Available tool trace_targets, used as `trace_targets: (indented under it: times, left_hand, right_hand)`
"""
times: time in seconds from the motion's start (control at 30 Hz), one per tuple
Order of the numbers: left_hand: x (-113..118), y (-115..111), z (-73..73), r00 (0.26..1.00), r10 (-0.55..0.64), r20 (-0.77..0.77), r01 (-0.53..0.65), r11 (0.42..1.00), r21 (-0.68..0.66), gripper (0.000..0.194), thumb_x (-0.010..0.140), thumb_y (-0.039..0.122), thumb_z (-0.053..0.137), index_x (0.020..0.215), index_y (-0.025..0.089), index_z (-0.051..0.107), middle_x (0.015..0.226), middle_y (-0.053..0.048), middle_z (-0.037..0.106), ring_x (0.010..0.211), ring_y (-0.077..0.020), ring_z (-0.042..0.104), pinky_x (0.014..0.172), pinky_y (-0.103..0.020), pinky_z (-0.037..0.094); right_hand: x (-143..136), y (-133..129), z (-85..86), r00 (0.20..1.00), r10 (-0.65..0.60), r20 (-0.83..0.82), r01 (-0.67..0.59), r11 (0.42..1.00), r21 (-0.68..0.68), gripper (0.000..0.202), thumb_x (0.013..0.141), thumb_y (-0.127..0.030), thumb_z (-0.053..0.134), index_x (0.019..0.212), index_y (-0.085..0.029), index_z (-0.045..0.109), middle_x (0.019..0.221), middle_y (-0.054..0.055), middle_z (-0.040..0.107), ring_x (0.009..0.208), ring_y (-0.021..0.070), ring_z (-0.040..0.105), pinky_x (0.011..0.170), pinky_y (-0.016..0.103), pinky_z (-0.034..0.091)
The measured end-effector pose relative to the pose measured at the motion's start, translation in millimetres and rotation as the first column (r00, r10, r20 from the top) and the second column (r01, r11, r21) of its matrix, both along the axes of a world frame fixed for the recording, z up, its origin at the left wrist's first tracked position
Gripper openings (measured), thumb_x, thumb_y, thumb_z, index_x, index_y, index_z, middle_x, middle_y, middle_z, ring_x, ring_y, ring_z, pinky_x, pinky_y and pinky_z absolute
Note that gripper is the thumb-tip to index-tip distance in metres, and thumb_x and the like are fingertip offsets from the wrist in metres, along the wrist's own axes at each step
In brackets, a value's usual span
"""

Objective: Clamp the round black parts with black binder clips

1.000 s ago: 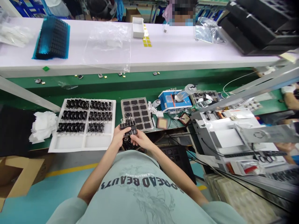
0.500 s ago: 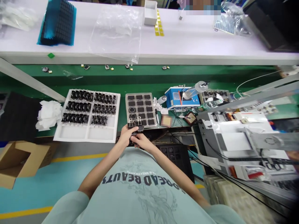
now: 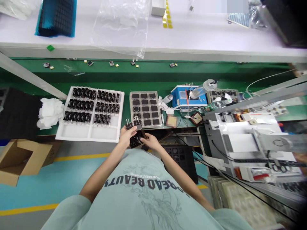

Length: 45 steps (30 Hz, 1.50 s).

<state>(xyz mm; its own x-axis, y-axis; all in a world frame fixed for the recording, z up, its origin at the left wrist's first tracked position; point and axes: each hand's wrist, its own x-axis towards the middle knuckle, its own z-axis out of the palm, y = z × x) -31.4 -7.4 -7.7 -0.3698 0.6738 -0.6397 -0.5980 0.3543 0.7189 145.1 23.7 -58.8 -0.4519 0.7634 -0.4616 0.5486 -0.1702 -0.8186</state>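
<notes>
My left hand (image 3: 127, 134) is closed on a small round black part (image 3: 137, 126) with black binder clips (image 3: 129, 126) on it, their wire handles pointing up. Lower right of it, my right hand (image 3: 150, 140) reaches over an open box of black binder clips (image 3: 135, 140) near my waist. Its fingers are at a clip with silver handles; whether they grip it is too small to tell. Just beyond my hands lies a clear compartment tray (image 3: 145, 108) of dark square pads, with round parts in a few cells. To the left, a white foam tray (image 3: 90, 137) holds rows of clipped black parts.
A blue device (image 3: 177, 97) and a green bottle (image 3: 213, 106) stand right of the trays. White cloths (image 3: 50, 113) lie at the left. A raised white shelf (image 3: 79, 46) crosses the back. A grey machine (image 3: 240, 143) is at the right.
My right hand has moved away from the held part, to the right, over the box of clips. My left hand has shifted slightly left with the part. The camera view has moved a little.
</notes>
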Motion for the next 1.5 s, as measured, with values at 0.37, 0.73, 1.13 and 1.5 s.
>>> trace_targets:
  times: [0.37,0.73,1.13,1.5]
  left_hand:
    - [17.1,-2.7,8.5,0.889,-0.293,-0.351,0.319,0.948,0.015,0.052,0.056,0.018,0.085,0.106,0.017,0.068,0.095,-0.005,0.073,0.088,-0.0204,0.066,0.086,-0.036,0.052]
    - [19.7,-2.9,-0.3,0.836,-0.364,-0.410,0.406,0.913,0.018,0.055,0.059,0.019,0.086,0.111,0.017,0.068,0.102,-0.007,0.073,0.096,-0.0227,0.067,0.093,-0.039,0.051]
    - [14.9,-13.4,17.1,0.688,-0.617,-0.383,0.673,0.740,0.016,0.071,0.063,0.012,0.078,0.132,0.014,0.060,0.126,-0.015,0.067,0.095,-0.0254,0.068,0.089,-0.041,0.053]
    - [-6.4,-44.4,12.0,0.836,-0.530,-0.145,0.511,0.847,-0.148,0.054,0.063,0.015,0.085,0.115,0.016,0.069,0.100,-0.010,0.072,0.081,-0.0213,0.070,0.078,-0.037,0.059]
  right_hand:
    - [-27.4,27.3,46.6,0.690,-0.536,-0.486,0.460,0.843,-0.278,0.039,0.070,-0.056,0.080,0.080,-0.018,0.077,0.088,0.006,0.077,0.091,0.0239,0.067,0.090,0.038,0.051]
    - [-22.2,32.8,51.1,0.585,-0.621,-0.522,0.547,0.777,-0.312,0.043,0.068,-0.055,0.081,0.090,-0.019,0.077,0.099,0.007,0.075,0.099,0.0255,0.067,0.089,0.041,0.056]
    - [-1.8,30.0,74.4,0.929,-0.043,-0.369,0.031,0.999,-0.037,0.036,0.076,-0.053,0.075,0.082,-0.018,0.078,0.081,0.005,0.073,0.078,0.0214,0.063,0.077,0.035,0.050]
    - [16.2,16.5,40.8,0.947,-0.211,-0.241,0.184,0.974,-0.132,0.051,0.073,-0.061,0.075,0.095,-0.015,0.079,0.088,0.008,0.074,0.085,0.0249,0.065,0.081,0.038,0.050]
